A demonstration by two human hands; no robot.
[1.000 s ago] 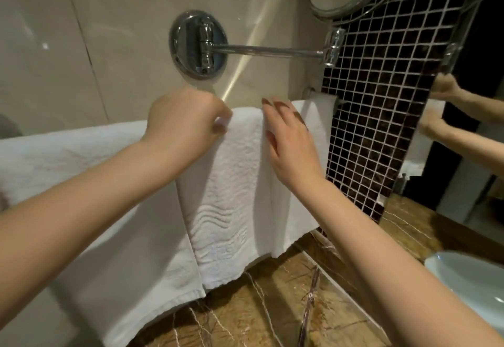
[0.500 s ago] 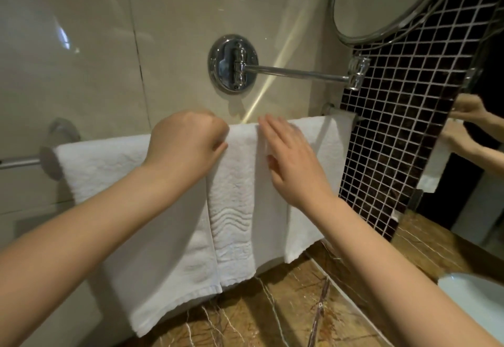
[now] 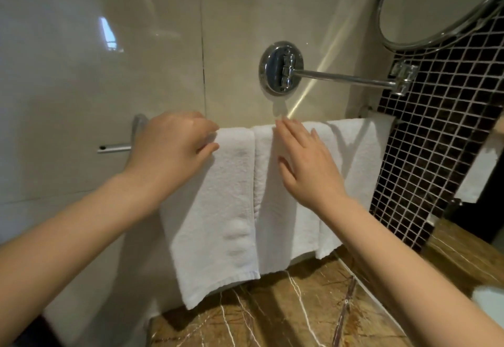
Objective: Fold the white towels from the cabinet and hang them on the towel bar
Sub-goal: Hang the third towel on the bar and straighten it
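Two white towels hang side by side over the towel bar [image 3: 114, 148], whose bare left end sticks out past my wrist. My left hand [image 3: 171, 150] sits on top of the left towel [image 3: 218, 224] at the bar, fingers curled and thumb pinching its upper edge. My right hand [image 3: 308, 166] lies flat with straight fingers on the front of the right towel [image 3: 354, 161], fingertips near its top fold. The bar under the towels is hidden.
A chrome wall mount [image 3: 281, 68] with a swing arm carries a round mirror [image 3: 436, 5] above the towels. Dark mosaic tile [image 3: 436, 155] covers the wall at the right. A brown marble counter [image 3: 272, 314] lies below, with a white basin edge [image 3: 488, 297] at the far right.
The left towel now hangs narrower, gathered toward the right, and bare bar shows at its left. My right hand has slid slightly up the right towel. The view has shifted left.
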